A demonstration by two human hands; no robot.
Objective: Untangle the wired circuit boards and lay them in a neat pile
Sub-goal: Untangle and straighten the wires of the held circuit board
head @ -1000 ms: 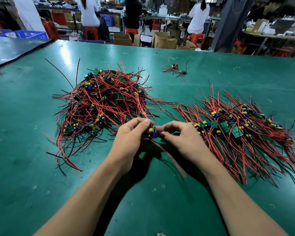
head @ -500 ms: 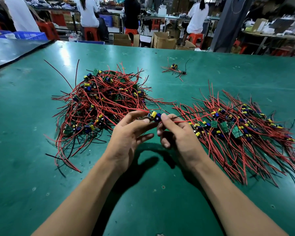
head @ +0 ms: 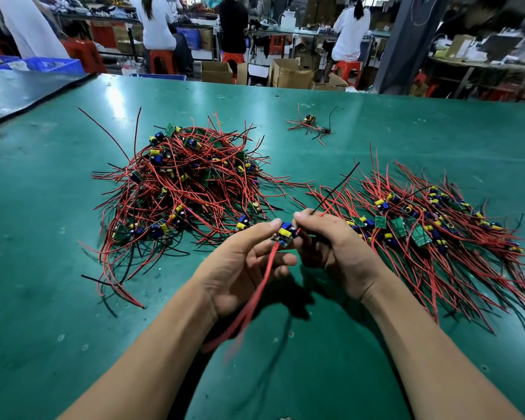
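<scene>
Above worktop (head: pixel 43 298), pinching one board (head: pixel 285 233) between left hand (head: pixel 240 268) and right hand (head: pixel 334 247); just pulled clear of tangle (head: pixel 182 189), wires (head: pixel 255 298) dangling, ready for pile (head: pixel 437 237).

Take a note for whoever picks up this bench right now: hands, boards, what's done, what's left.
Left hand pinches one circuit board, red wires hanging below.
Right hand pinches that board's upper leads.
Tangled heap lies left on the green table, neat pile right, a stray board farther back.
Done: many boards laid out.
Left: place the held board on the pile, then work through the heap.
</scene>
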